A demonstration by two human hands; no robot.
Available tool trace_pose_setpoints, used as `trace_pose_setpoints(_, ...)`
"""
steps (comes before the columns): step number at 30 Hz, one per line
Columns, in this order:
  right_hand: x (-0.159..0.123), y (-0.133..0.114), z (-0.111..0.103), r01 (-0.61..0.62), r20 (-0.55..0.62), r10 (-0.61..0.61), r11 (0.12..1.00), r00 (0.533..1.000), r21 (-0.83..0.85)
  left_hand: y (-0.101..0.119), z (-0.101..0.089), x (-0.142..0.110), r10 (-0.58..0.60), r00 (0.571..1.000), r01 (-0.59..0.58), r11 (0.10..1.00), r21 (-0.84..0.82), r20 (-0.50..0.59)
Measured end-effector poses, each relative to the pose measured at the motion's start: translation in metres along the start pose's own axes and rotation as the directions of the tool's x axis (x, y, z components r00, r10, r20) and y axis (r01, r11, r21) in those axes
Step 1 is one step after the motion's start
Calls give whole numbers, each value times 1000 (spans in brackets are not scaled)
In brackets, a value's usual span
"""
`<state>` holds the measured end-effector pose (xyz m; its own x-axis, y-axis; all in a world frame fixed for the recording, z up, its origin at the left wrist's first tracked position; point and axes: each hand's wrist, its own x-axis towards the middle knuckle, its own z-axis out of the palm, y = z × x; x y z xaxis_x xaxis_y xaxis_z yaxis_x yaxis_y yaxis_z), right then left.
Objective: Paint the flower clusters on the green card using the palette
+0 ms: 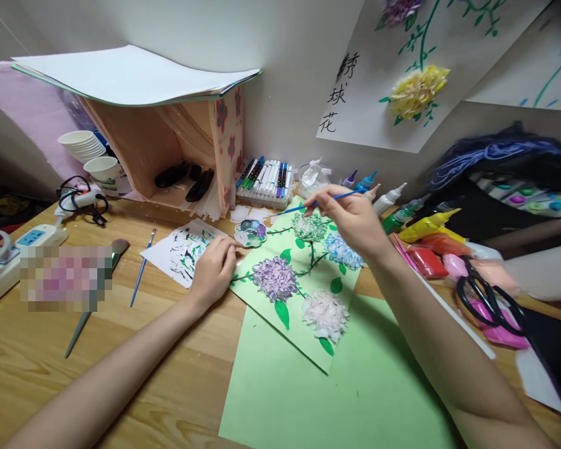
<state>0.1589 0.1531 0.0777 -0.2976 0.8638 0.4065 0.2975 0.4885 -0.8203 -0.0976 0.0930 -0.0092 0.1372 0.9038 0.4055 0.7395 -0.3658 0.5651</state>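
In my right hand (pixel 348 215) is a thin blue paintbrush (pixel 295 209), pinched with its tip pointing left above the paint palette (pixel 251 232). The flower-shaped palette holds dark, green and purple paint. My left hand (pixel 215 268), fingers curled, rests at the left edge of a light green card (pixel 262 304) and over a paint-smeared white paper (pixel 180 249). On the card are painted branches, green leaves and raised blossoms: a purple flower (pixel 275 279), a pale pink flower (pixel 326 315), a green-white flower (pixel 309 226) and a blue flower (pixel 343 251).
A larger green sheet (pixel 290 380) lies beneath the card. To the left are another paintbrush (pixel 143 268), a big brush (pixel 79 327) and a power strip (pixel 37 240). Markers (pixel 266 181) and a cardboard box (pixel 224 149) stand behind. Paint bottles (pixel 430 224) and scissors (pixel 489 305) are right.
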Motion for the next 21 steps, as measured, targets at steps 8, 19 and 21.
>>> trace_pose_setpoints(8, -67, -22, -40, 6, 211, 12, 996, 977, -87, 56, 15, -41, 817, 570, -808, 576, -125, 84)
trace_pose_setpoints(19, -72, -19, -24, 37, 326, 44, 971, 944, -238, 58, 24, -45, 789, 544, -736, 612, -290, 286)
trace_pose_setpoints(21, -72, -20, -28, 39, 275, 21, 977, 961, -212, 58, 24, -45, 779, 550, -717, 625, -308, 301)
